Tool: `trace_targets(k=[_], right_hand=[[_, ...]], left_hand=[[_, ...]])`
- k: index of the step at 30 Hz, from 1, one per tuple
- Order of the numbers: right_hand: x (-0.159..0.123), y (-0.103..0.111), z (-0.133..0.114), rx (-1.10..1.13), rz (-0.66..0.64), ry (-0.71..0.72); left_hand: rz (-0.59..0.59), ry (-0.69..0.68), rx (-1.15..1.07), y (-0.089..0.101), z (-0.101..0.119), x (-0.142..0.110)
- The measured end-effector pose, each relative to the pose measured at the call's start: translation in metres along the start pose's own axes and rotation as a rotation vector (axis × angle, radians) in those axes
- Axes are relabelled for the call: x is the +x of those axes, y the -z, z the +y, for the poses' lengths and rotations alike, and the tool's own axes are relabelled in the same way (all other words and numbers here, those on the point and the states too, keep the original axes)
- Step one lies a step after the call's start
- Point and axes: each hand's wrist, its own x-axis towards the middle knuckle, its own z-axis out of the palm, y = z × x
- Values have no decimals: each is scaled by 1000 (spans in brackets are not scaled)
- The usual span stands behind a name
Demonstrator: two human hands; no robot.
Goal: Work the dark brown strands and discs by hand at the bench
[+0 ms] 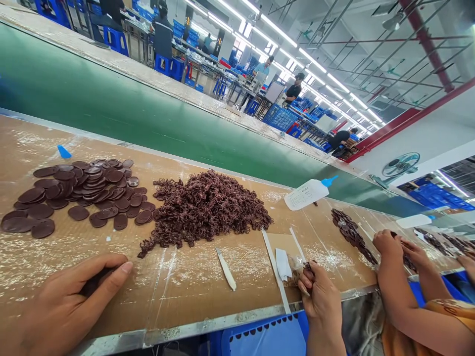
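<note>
My left hand (79,291) rests on the cardboard-covered bench, its fingers curled toward the thumb. Something dark shows in the hollow of this hand, but I cannot make out whether it is a piece or shadow. My right hand (319,291) pinches a small dark brown piece (307,266) near the bench's front edge, beside a white paper scrap (283,264). Between my hands lies a big heap of dark brown curly pieces (213,207). Flat brown oval discs (100,183) are piled beyond my left hand. A white-handled blade (226,269) lies in front of the curly heap.
A white squeeze bottle (306,194) with a blue tip lies behind my right hand; a blue cap (64,152) is at far left. A green conveyor belt (148,123) runs behind the bench. A co-worker's hands (389,247) work at right, near another brown pile (352,235).
</note>
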Motion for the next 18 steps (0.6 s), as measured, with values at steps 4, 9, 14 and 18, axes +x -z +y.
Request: trace_targets(k=[4, 9, 14, 18], right_hand=[[0, 0, 1, 13, 17, 15], [-2, -3, 1, 30, 20, 43], [-4, -6, 0, 51, 15, 60], [-4, -5, 1, 47, 15, 71]], left_hand=[[-31, -23, 50, 1, -10, 6], [32, -69, 18, -1, -1, 0], [0, -80, 27, 0, -3, 1], [12, -42, 5, 1, 7, -3]])
